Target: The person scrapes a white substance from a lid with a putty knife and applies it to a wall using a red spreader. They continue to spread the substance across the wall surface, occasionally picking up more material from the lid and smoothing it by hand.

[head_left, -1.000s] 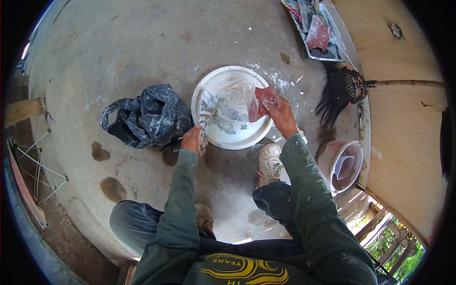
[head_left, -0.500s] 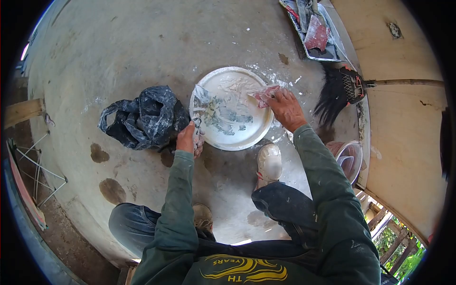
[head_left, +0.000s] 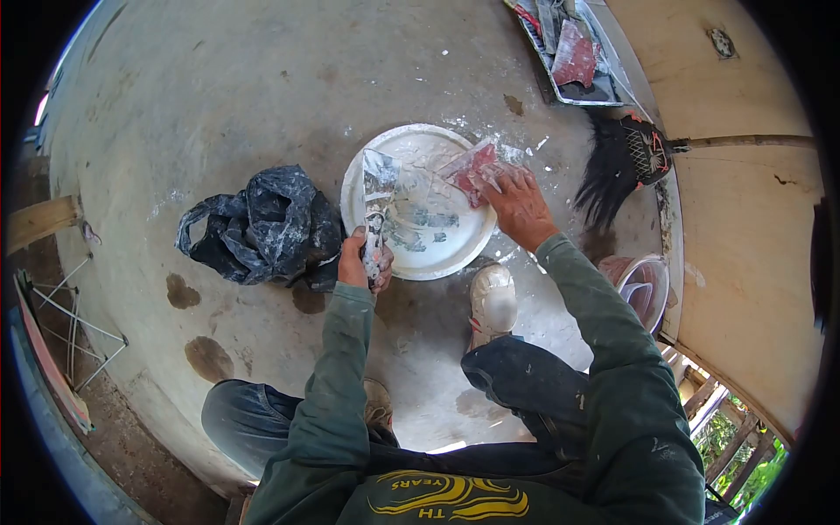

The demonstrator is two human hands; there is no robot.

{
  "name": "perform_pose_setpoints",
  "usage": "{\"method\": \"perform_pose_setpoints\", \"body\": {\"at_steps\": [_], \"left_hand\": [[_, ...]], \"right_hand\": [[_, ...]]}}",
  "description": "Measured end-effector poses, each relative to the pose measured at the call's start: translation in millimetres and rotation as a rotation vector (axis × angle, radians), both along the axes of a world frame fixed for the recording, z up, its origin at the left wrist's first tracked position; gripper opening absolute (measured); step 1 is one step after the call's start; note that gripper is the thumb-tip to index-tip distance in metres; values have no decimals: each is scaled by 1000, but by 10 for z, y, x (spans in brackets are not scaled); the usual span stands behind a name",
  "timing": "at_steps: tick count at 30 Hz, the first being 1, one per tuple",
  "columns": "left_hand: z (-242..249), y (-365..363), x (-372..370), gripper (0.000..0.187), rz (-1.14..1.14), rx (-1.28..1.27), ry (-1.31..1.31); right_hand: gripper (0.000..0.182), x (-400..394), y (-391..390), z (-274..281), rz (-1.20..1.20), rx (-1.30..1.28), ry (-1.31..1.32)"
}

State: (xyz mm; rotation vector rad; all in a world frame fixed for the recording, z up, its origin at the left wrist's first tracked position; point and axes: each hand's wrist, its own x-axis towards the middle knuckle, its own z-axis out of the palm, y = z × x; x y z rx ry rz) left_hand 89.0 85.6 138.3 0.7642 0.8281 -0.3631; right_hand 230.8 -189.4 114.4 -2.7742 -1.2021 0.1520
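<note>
In the head view, the left hand (head_left: pixel 357 266) is closed around the handle of a scraper (head_left: pixel 381 173), its broad blade pointing away from the person over the left side of a round white lid (head_left: pixel 439 259), likely so the blade lies over the pale paste. The right hand (head_left: pixel 520 206) grips a red flexible sheet (head_left: pixel 472 166) by its near edge, presumably to leave the far edge free; the sheet reaches left from the fingers over the lid's right side. Whether it touches the paste is hard to tell.
</note>
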Motion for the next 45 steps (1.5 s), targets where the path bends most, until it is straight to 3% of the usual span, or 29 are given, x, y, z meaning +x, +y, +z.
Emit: {"method": "perform_pose_setpoints", "body": {"at_steps": [1,2,3,5,6,8,10,12,13,15,17,19,22,27,31,38,40,42,43,45], "left_hand": [[-27,-89,43,38,6,59,-8],[0,-193,99,27,-21,120,-78],[-56,-324,162,27,-26,106,-92],[-189,-622,308,26,-206,608,-277],[-134,-758,385,31,-305,834,-393],[22,-960,573,37,-358,899,-484],[44,-1031,670,40,-380,896,-529],[28,-1046,649,48,-448,1142,-744],[198,-1019,577,54,-429,1008,-580],[32,-835,295,42,-238,1076,-449],[-280,-555,-135,34,-91,1193,-205],[-674,-234,-646,25,32,1083,-14],[-763,-140,-893,28,57,1005,196],[-643,-254,-660,38,66,916,354],[-759,-245,-559,40,-61,1066,425],[-808,-250,-489,31,-126,1092,470],[-847,-262,-507,28,-124,1150,491],[-916,-323,-540,25,-89,1273,476],[-904,-362,-539,25,-86,1275,483],[-869,-435,-495,27,195,1007,470]], "right_hand": [[46,-80,80,119,-109,7,102],[46,-182,146,103,-244,268,186],[37,-146,263,251,-304,543,532],[44,-191,454,318,-551,834,979],[41,-161,497,312,-550,788,1032],[39,-84,459,361,-550,744,1071],[35,-14,383,447,-703,1014,1198],[32,200,206,530,-752,1017,1194],[30,346,72,554,-804,1022,1204],[31,757,-324,121,-860,915,894],[31,1215,-762,-120,-906,584,491],[29,1444,-960,160,-805,352,125],[26,1722,-1178,56,-710,138,-102],[23,1840,-1077,18,-681,-157,-156],[23,1855,-1022,-58,-674,-248,-163],[29,1643,-1093,130,-613,-133,-166],[33,1446,-1045,277,-498,60,-473],[37,1117,-905,360,-457,127,-300],[36,895,-872,259,-450,233,-89],[33,376,-807,-48,-458,358,294]]}}
